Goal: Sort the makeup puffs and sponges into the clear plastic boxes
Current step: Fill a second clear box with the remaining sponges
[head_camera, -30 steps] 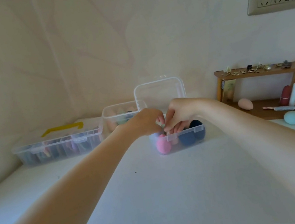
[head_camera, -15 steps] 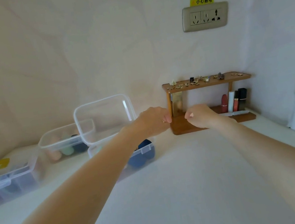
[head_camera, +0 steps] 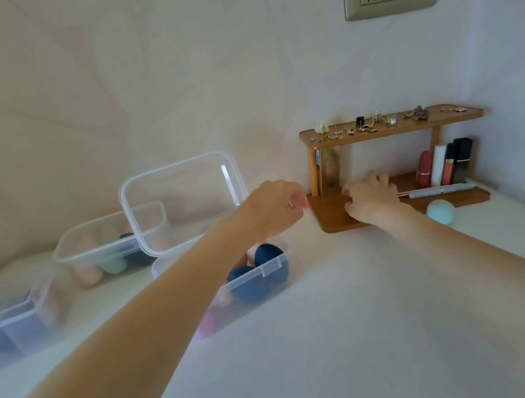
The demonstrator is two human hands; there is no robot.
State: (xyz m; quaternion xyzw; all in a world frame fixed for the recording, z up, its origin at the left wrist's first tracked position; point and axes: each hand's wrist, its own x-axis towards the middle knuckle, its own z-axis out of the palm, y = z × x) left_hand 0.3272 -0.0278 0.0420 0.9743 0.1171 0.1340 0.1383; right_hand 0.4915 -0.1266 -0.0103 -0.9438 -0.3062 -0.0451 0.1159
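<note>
From the head view, we saw both forearms stretched forward over the white desk (head_camera: 364,338). The left hand (head_camera: 273,209) hung in the air with its fingers curled loosely inward, just above the near clear box (head_camera: 267,269); whether its grip held anything we could not tell. The right hand (head_camera: 370,198) lay knuckles-up on the lower board of the wooden shelf (head_camera: 330,215), fingers bent down, and what lay beneath them was hidden, so its grip was likewise unclear to us. The near box stood with its hinged lid (head_camera: 185,201) raised upright, and two dark blue egg-shaped sponges (head_camera: 254,280) lay inside against its front wall. Behind it an open clear box (head_camera: 109,248) held peach, mint and dark sponges standing roughly on end. A smooth, rounded pale blue sponge (head_camera: 441,211) sat on the desk, touching the shelf's front edge.
</note>
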